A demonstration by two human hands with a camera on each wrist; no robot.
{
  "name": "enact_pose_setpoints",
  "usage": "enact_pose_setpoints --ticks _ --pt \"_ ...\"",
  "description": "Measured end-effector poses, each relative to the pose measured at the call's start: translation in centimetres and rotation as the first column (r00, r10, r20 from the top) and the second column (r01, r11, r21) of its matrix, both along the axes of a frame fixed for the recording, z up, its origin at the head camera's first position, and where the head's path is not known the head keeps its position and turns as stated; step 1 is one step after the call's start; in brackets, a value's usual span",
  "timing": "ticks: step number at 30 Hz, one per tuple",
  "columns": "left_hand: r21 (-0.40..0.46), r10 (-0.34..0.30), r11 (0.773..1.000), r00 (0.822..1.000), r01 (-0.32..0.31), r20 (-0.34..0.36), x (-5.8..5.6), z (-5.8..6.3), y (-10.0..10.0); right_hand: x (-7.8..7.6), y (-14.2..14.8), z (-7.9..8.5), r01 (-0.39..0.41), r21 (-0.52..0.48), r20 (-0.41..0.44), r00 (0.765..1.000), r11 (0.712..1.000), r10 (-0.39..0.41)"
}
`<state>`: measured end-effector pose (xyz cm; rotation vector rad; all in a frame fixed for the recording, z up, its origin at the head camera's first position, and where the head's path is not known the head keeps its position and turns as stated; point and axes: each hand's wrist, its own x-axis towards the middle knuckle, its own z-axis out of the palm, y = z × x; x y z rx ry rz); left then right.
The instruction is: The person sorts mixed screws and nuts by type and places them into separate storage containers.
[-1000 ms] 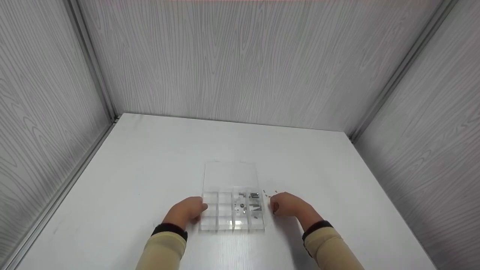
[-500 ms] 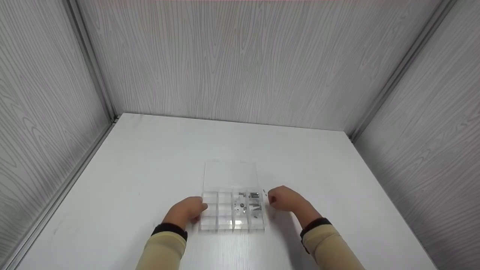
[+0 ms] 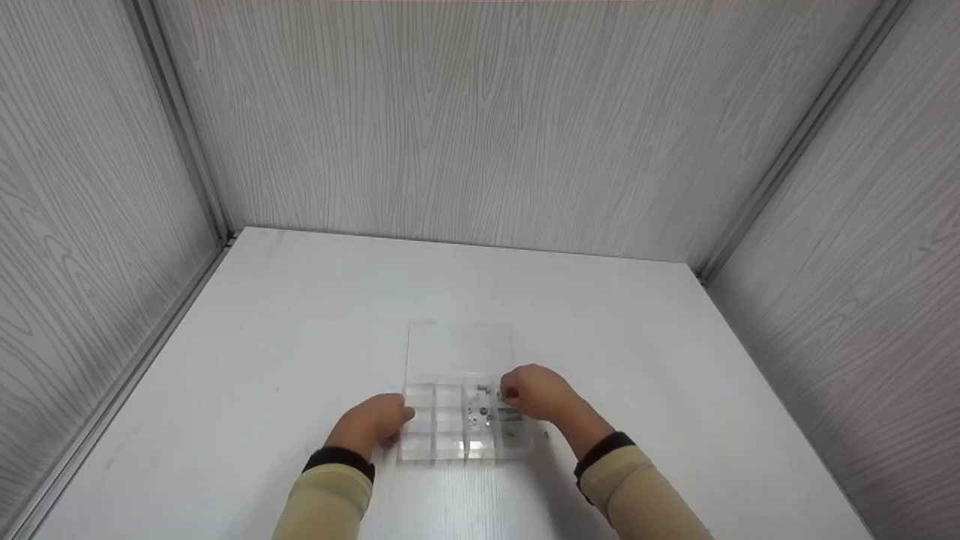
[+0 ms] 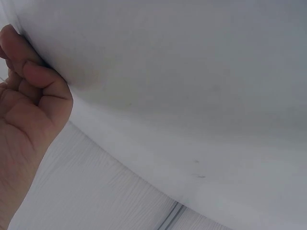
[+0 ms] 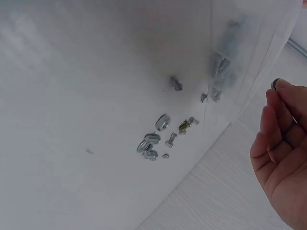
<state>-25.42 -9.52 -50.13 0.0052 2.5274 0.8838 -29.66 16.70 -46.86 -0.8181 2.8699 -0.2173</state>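
A clear plastic compartment box (image 3: 450,420) lies on the table with its lid (image 3: 459,349) folded back. Thumb over its left wall, my left hand (image 3: 373,420) grips it; the left wrist view shows these fingers (image 4: 41,76) curled. My right hand (image 3: 538,391) is over the box's right column and hides part of it. Between its thumb and fingertip it pinches a small dark metal piece (image 5: 275,85), whose kind I cannot tell. Metal hardware, with a nut (image 3: 484,411) among it, lies in the box's two right columns.
Beside the box, the right wrist view shows loose hardware on the table: a ring-shaped nut (image 5: 163,122), a brass-coloured piece (image 5: 184,126), a small screw (image 5: 171,140) and a dark screw (image 5: 176,83). Grey wood-grain panels (image 3: 465,127) enclose the white table (image 3: 300,300).
My right hand has moved left from the table beside the box to above its right column. My left hand has kept its grip on the box, which has not moved.
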Motion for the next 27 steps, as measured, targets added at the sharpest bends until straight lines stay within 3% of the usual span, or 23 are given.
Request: enact_pose_setpoints --ticks 7,13,22,27 --pt "0.004 -0.001 1.0 1.0 0.001 -0.011 0.0 -0.3 0.0 0.5 -1.5 -0.2 -0.086 -0.016 -0.01 0.996 0.996 0.086" --pt "0.004 -0.008 1.0 1.0 0.008 -0.012 0.0 -0.2 -0.1 0.6 -1.4 0.3 -0.112 -0.032 -0.011 0.994 0.993 0.112" --pt "0.008 -0.015 1.0 1.0 0.015 0.001 0.0 -0.1 -0.1 0.2 0.8 1.1 -0.039 -0.02 0.043 0.998 0.999 0.04" --pt "0.008 -0.019 1.0 1.0 0.019 -0.01 0.0 -0.1 -0.2 0.3 1.9 1.4 0.09 0.099 0.139 0.985 0.991 -0.103"
